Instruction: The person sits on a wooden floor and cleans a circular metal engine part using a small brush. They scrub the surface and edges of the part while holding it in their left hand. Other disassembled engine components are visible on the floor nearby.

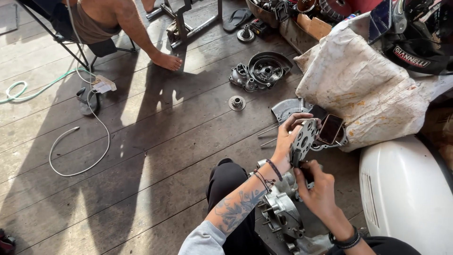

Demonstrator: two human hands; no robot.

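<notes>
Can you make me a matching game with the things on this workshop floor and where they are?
Things:
1. perforated metal plate
2. white cable
3. small round gear
4. phone

Places:
A. lying in a loop on the floor planks at the left
B. held up by both hands
C. alone on the floor, just below the big engine cover
D. resting beside the crumpled white sheet

Pairs: 1-B, 2-A, 3-C, 4-D

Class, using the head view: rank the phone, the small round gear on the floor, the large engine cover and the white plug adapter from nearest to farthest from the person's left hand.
From the left hand:
1. Phone, just to its right.
2. Small gear, up and left on the floor.
3. Engine cover, farther up.
4. Plug adapter, far left.
</notes>
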